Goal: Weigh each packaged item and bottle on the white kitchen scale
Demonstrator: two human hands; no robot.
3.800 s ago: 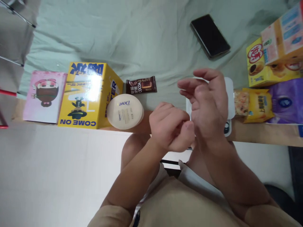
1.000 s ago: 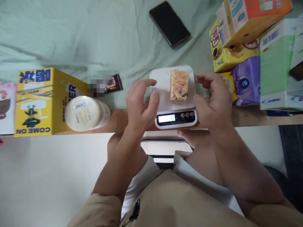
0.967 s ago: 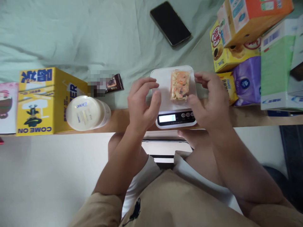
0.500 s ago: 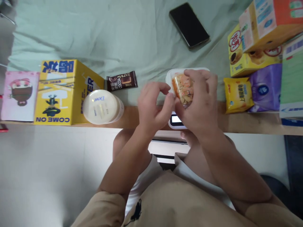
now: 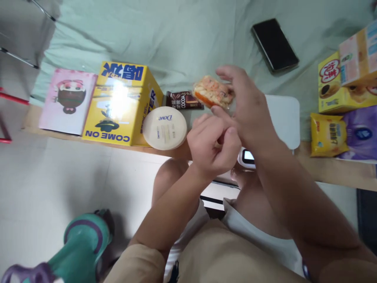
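Observation:
My right hand (image 5: 247, 114) pinches a small clear snack packet (image 5: 212, 91) and holds it in the air left of the white kitchen scale (image 5: 282, 118), just above a brown cocoa bar (image 5: 183, 100). The scale's platform is bare and its lit display (image 5: 249, 156) peeks out beside my wrist. My left hand (image 5: 213, 147) hovers below the packet with its fingers curled in and nothing visible in them.
A round white Dove tub (image 5: 165, 127), a yellow box (image 5: 119, 104) and a pink box (image 5: 68, 100) line the left of the wooden edge. A black phone (image 5: 275, 45) lies on the green cloth. Snack boxes and packets (image 5: 343, 106) crowd the right. A teal slipper (image 5: 82, 239) is on the floor.
My right hand lifted the snack packet off the scale and carried it left toward the cocoa bar. My left hand curled shut. The view swung left and down, showing the slipper.

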